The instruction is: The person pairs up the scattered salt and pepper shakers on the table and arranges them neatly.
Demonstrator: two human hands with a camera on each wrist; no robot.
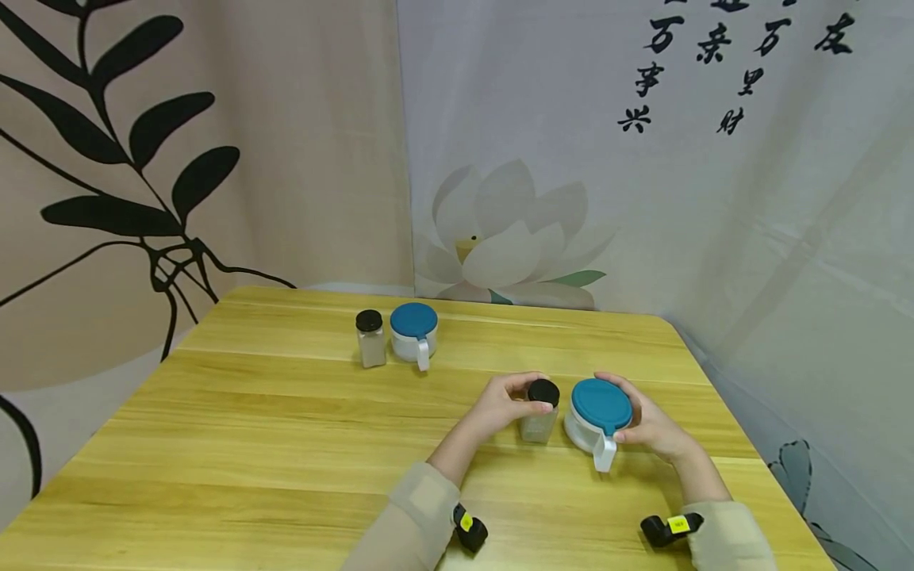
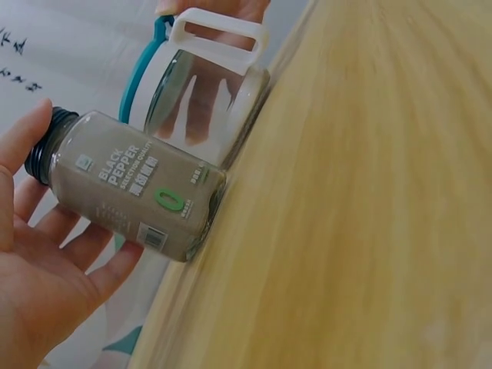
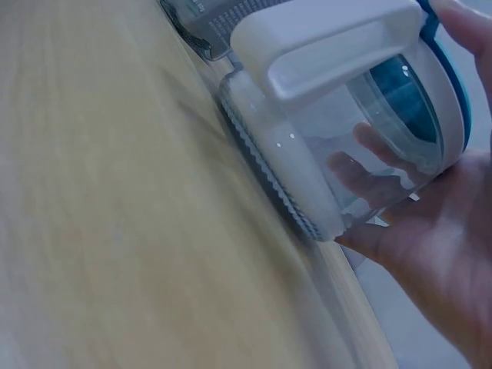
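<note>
Left hand (image 1: 505,403) pinches the pepper bottle (image 1: 539,427) by its cap, just left of the blue-lidded jar (image 1: 601,403), gripped by the right hand (image 1: 648,418); both containers are best kept upright.

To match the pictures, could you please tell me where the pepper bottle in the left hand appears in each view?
Head: pepper bottle, lower right of centre.
Left wrist: pepper bottle, left of centre.
Right wrist: pepper bottle, cut off at top, left of centre.
Shared landmark: white-handled jar beside it.
</note>
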